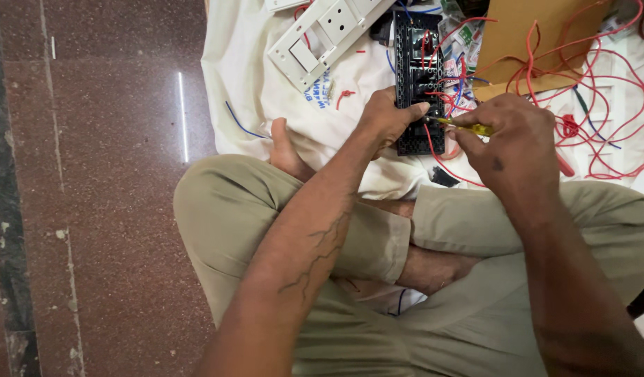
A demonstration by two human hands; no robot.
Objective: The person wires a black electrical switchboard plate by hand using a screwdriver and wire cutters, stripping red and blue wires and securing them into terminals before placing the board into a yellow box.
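Small packets [463, 36], white with green and red print, top centre beside black frame; brown cardboard piece [528, 42] to their right.

Loose red wires [601, 91] sprawl to the right of the black switch frame [419, 77], tangling any way in from that side. A white switch plate [329, 35] and a cardboard sheet [524, 42] crowd the top. The reddish stone floor [105, 174] on the left lies open.
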